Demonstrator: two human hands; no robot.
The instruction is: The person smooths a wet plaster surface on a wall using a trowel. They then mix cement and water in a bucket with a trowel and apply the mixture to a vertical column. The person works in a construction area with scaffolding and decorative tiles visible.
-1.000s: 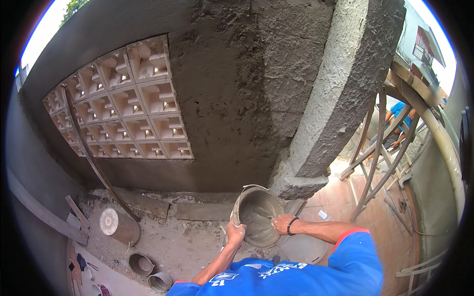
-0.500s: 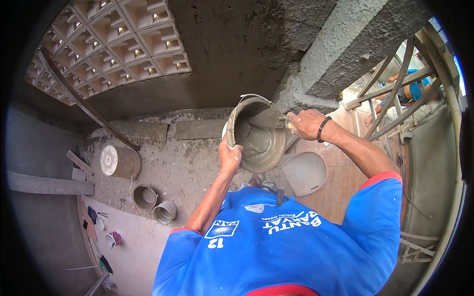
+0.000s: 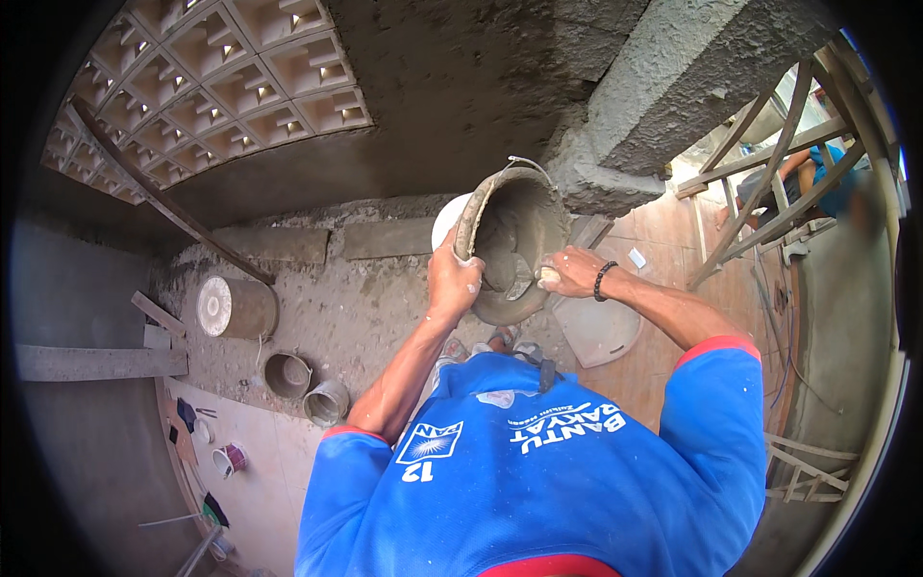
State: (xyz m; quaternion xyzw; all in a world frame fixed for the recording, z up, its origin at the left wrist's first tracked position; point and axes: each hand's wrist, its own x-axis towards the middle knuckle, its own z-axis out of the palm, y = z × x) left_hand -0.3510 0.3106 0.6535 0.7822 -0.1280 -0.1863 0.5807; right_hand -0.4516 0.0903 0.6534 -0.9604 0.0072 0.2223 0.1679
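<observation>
Mortar (image 3: pixel 497 252) lies in the tilted bucket (image 3: pixel 544 213) between my grips: left grip (image 3: pixel 454 281) clamped on its rim, right grip (image 3: pixel 577 272) wrapped around a pale trowel handle (image 3: pixel 549 275), blade (image 3: pixel 520 277) inside, just leftward. I judge this as scooping; next seems to call for a steady rim while lifting.

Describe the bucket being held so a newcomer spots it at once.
Start at the rough concrete pillar, upper right, and drop below-left of its foot. There a mortar-smeared bucket tilts, gripped by the left hand. It alone is held; the other buckets rest on the ground.
</observation>
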